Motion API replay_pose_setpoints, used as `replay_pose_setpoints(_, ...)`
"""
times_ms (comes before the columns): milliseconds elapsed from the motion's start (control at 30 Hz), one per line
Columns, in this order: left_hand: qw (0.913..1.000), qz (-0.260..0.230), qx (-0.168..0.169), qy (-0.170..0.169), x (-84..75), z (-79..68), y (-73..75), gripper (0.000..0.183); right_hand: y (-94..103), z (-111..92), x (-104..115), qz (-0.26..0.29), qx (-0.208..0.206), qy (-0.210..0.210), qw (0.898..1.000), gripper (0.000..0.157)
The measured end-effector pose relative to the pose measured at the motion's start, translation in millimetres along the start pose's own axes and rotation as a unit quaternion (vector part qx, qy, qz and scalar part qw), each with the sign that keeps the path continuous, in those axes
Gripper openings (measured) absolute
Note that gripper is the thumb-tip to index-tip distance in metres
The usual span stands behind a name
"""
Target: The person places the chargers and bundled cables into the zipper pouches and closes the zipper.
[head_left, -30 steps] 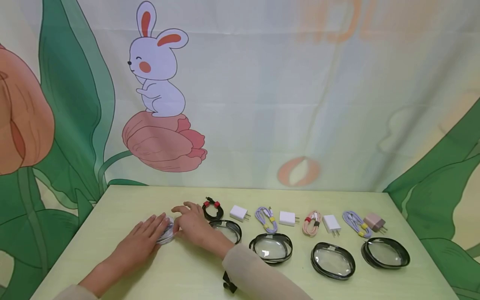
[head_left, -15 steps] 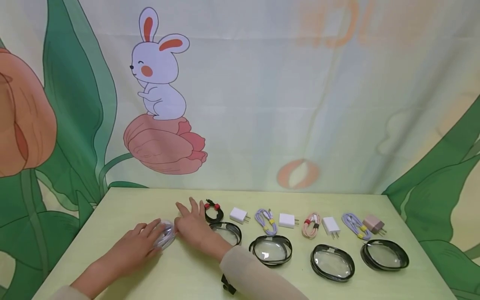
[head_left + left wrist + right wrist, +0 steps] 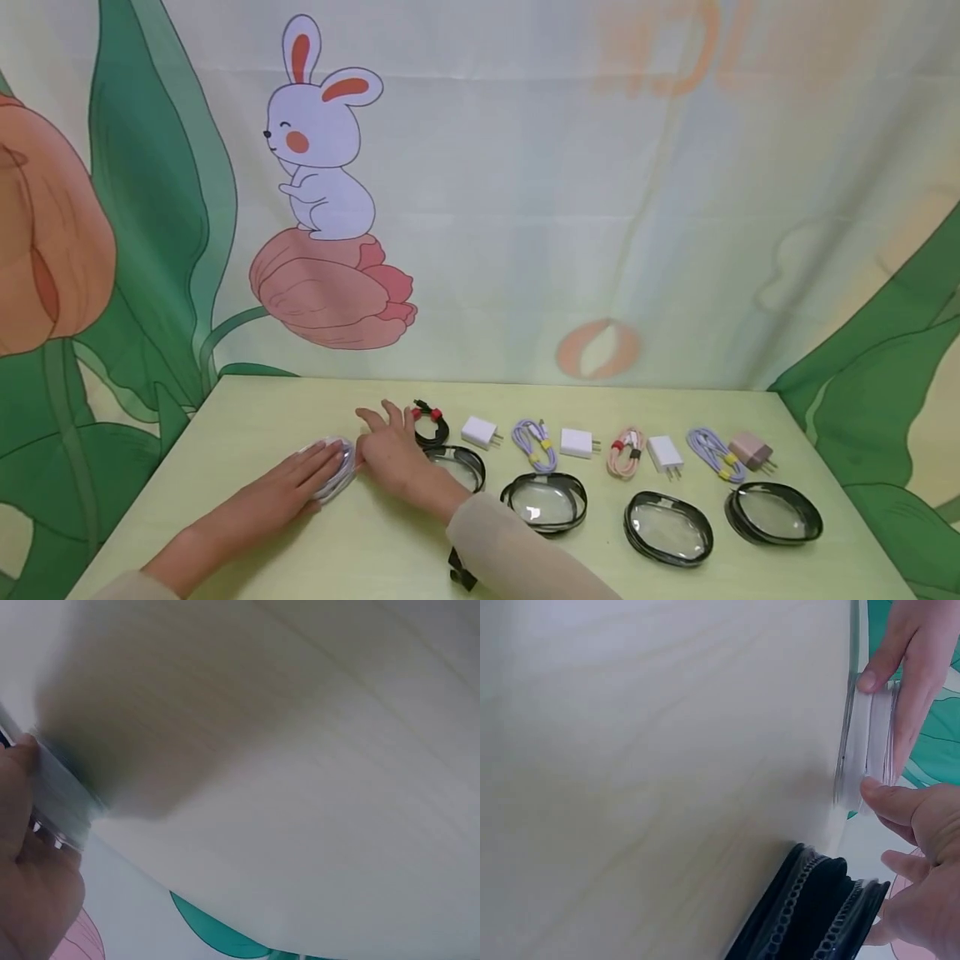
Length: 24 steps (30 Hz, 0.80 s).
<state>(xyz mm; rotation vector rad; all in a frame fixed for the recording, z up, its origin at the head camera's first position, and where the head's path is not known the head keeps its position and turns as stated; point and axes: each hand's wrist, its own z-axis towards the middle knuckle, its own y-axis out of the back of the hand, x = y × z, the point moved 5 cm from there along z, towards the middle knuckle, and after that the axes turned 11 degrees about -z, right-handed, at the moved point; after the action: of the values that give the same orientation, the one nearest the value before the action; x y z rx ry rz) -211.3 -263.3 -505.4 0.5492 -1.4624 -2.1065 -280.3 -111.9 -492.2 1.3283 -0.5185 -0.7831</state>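
Head view, lower left: left hand [image 3: 282, 487] covers much of clear pouch [image 3: 344, 475], contents too indistinct to name; lower centre, right sleeve [image 3: 521, 546] partly hides a black object [image 3: 461, 575], right forearm [image 3: 441, 493] part of a black-trimmed pouch [image 3: 467, 468]. Orange lettering [image 3: 697, 46], upper right, blurred past reading. Right-wrist view: right hand [image 3: 939, 892] cut by right edge, black toothed edging [image 3: 802, 907] by bottom.

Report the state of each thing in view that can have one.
clear pouch: under the left hand, closure unclear
left hand: fingers straight, resting on the pouch
right hand: pinches the pouch's edge
black cable: coiled, tied
two lavender cables: coiled, tied
pink cable: coiled, tied
three white chargers: unplugged, prongs bare
pink charger: unplugged, prongs bare
four black-rimmed pouches: lying flat, closure unclear
black item: partly hidden
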Motion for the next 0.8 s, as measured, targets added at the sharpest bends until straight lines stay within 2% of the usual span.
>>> replay_pose_setpoints(133,0.9979,0.0,0.031,0.056,-0.3,5.5,-4.6,0.065,1.1,-0.2,2.1,0.002,0.006,0.006,1.0,0.006)
replay_pose_setpoints(233,0.9953,0.006,0.036,0.09,-2.1,8.9,-6.3,0.064,1.9,-0.9,5.4,-0.001,0.01,0.013,1.0,0.005)
replay_pose_setpoints(433,0.9925,0.028,0.017,0.117,-6.3,14.5,-9.4,0.063,4.2,-2.7,9.9,-0.01,0.004,0.009,1.0,0.007)
replay_pose_setpoints(633,0.988,0.018,0.035,0.149,-9.5,17.7,-8.6,0.065,-0.7,-2.8,8.9,-0.021,0.016,-0.011,1.0,0.009)
replay_pose_setpoints(800,0.9842,0.035,0.052,0.166,-12.6,20.0,-2.0,0.065,-2.8,0.3,6.8,-0.053,0.03,-0.022,0.998,0.02)
